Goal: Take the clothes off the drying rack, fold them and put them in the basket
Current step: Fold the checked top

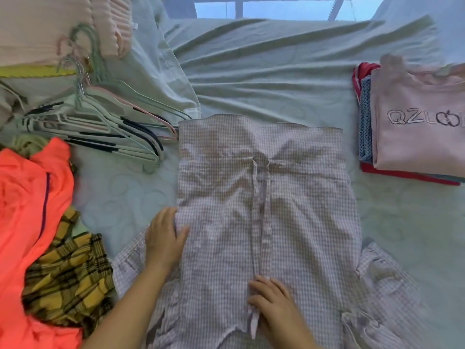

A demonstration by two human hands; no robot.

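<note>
Hangers point(100, 127) left, folded stack point(415, 127) right

The checked shirt point(264, 197) is thin woven cloth, matt and crinkled — almost seersucker in texture. The bedsheet point(264, 71) beneath is smooth, pale fabric with a faint sheen. The hangers point(100, 122) look like coated wire with dark, matt grip strips. The orange garment point(27, 197) is smooth — slightly glossy. The pink sweatshirt point(417, 137) is soft, matt knit.
</note>
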